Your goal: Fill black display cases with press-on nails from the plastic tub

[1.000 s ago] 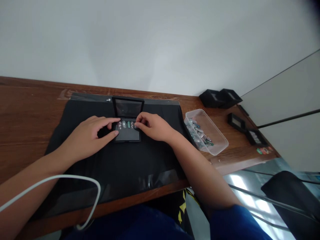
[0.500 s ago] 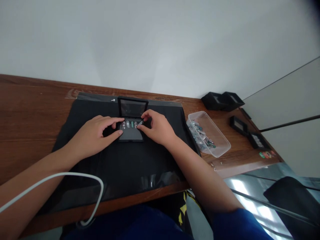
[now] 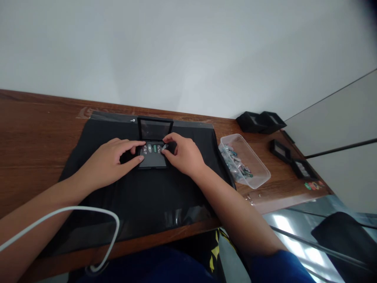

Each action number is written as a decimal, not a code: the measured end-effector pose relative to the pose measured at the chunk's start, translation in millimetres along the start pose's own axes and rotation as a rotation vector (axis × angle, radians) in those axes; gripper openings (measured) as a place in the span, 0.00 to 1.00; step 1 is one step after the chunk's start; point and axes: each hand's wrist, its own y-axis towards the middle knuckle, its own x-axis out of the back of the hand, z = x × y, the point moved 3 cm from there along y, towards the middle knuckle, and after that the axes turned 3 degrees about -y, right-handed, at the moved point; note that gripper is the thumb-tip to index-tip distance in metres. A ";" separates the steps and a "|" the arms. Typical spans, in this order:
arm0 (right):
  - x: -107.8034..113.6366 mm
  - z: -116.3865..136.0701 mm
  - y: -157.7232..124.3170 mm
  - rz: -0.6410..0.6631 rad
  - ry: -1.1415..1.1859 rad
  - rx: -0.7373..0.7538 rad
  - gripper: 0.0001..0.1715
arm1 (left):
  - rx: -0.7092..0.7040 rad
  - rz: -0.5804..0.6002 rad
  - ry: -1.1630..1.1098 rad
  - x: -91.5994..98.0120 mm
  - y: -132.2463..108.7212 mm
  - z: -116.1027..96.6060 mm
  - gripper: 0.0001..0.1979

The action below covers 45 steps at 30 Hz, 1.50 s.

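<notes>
In front of me a small black case lies with its windowed lid raised. A row of press-on nails sits along its upper inside, a green one among silvery and spotted ones. My left hand grips the case's left side, index finger above and thumb below. My right hand is at the right end of the row, thumb and index finger closed on a shiny press-on nail. Its tilted body shows partly between the fingertips.
A clear plastic tub of bagged nails stands right of the black mat. Farther right are several black boxes and small coloured pieces. A white cable loops over my left forearm.
The nail at the right end is tilted up more between my right fingers, which have shifted slightly. My left hand stays at the case. The whole view has moved a little.
</notes>
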 end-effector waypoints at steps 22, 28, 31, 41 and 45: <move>1.1 8.7 -10.3 0.031 0.033 -0.051 0.24 | 0.010 0.013 -0.006 -0.5 0.2 -3.9 0.33; -3.0 7.3 -11.1 0.067 0.092 -0.078 0.37 | 0.007 0.005 -0.012 -1.5 -0.9 -1.5 0.33; -0.4 4.0 -9.5 0.082 0.091 -0.049 0.33 | 0.007 0.010 -0.013 -1.7 -1.3 0.0 0.33; 8.5 0.8 -9.1 0.122 0.080 -0.004 0.27 | 0.024 0.024 -0.022 -0.8 -1.4 -1.1 0.34; 6.3 2.0 -8.9 0.100 0.024 -0.033 0.27 | 0.034 0.018 -0.018 0.1 -1.3 -2.2 0.34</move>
